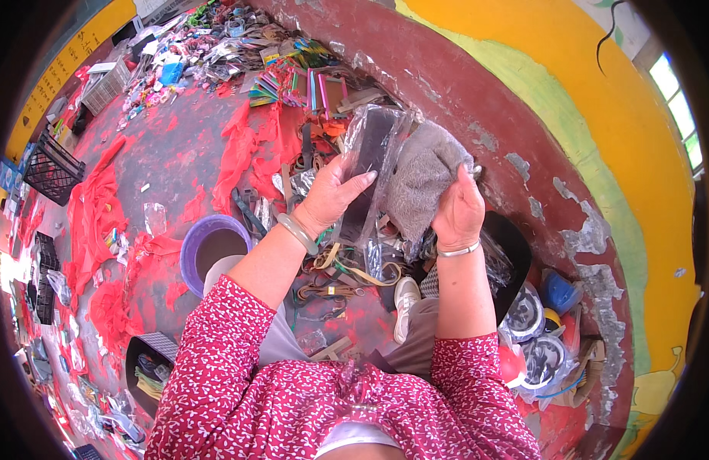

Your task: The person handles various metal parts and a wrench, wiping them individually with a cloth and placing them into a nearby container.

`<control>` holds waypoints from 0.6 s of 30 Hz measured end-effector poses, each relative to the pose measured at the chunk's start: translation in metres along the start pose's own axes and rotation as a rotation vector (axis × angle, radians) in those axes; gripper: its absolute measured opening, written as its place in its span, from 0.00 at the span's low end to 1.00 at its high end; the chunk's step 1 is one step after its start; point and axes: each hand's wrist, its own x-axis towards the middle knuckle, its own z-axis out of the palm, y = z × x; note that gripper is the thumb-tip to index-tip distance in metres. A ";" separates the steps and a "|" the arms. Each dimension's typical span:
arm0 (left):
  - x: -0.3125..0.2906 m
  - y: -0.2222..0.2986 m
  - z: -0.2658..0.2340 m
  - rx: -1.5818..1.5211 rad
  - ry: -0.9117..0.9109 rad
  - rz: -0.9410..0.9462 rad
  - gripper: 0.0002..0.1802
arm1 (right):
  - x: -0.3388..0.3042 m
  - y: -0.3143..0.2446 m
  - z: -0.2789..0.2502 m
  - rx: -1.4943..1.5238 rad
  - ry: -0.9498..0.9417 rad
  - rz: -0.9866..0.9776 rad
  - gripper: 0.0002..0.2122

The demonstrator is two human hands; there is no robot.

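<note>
My left hand (324, 201) is closed on a clear plastic bag (367, 142) with a dark flat thing inside, thumb across its front. Close beside the bag is a grey fuzzy cloth item (422, 180), perhaps a knitted one; its exact kind does not show. My right hand (458, 213) grips the right side of this grey item with the thumb up along its edge. Both things are held up in front of me, over a pile of straps (347, 280) on the floor. The fingers behind each thing are partly hidden.
A purple bucket (189, 261) stands left of my knee. Right of my right wrist is a black bin (511, 238), with plastic-wrapped wheels (542, 360) nearer me. Red cloth scraps (93, 207) cover the floor. A peeling wall (515, 115) curves along the right; mixed goods (208, 46) lie heaped far off.
</note>
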 end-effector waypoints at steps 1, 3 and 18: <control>0.001 -0.001 0.001 0.018 -0.004 -0.002 0.20 | 0.001 0.001 0.001 0.001 0.019 -0.017 0.25; 0.000 -0.002 0.003 0.055 -0.009 -0.008 0.20 | 0.003 0.005 0.009 0.055 -0.019 -0.027 0.28; 0.009 -0.022 0.002 0.060 0.028 0.153 0.17 | 0.008 0.034 0.011 -0.139 0.004 0.061 0.19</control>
